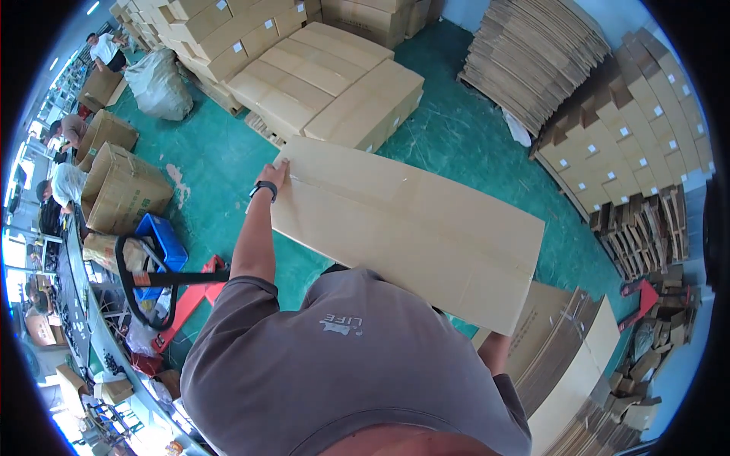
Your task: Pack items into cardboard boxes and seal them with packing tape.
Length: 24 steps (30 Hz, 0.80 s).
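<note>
A long brown cardboard box is held in front of my body, slanting from upper left to lower right. My left hand, with a dark watch at the wrist, grips its far left end, fingers bent over the edge. At the near right corner my right hand goes under the box; its fingers are hidden there. A bundle of flat folded cardboard lies beside my right arm.
Ahead stand large cartons on a pallet. Flattened cardboard and stacked cartons line the right. A red pallet jack and blue crate are on the left. Farther left, people work near open cartons.
</note>
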Each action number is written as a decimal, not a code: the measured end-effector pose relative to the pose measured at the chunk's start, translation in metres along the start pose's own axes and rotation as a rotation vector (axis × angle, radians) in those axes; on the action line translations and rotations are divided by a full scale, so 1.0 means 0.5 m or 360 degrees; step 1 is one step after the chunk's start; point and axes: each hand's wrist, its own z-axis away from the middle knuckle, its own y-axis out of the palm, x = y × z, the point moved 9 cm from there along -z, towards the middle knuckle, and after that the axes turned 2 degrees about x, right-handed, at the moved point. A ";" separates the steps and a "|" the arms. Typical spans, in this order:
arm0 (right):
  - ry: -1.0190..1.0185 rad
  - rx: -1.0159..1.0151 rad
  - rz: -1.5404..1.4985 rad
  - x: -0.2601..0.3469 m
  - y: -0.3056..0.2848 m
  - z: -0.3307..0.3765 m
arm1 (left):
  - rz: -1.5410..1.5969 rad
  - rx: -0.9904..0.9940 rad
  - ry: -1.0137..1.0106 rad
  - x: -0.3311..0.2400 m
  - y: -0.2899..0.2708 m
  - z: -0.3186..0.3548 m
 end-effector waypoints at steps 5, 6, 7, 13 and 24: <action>-0.0024 0.0128 0.0041 0.334 -0.150 -0.484 | 0.0009 -0.0115 -0.0004 -0.288 -0.005 -0.345; -0.0006 0.0175 0.0062 0.391 -0.176 -0.574 | 0.0033 -0.0116 -0.0061 -0.316 0.000 -0.394; 0.0014 0.0229 0.0088 0.449 -0.197 -0.667 | 0.0054 -0.0140 -0.0099 -0.340 0.003 -0.439; 0.0097 0.0500 0.0200 0.841 -0.217 -1.247 | 0.0218 -0.0187 -0.0484 -0.448 -0.023 -0.625; 0.0223 0.0766 0.0344 1.527 0.073 -2.221 | 0.0431 -0.0389 -0.1133 -0.486 -0.071 -1.003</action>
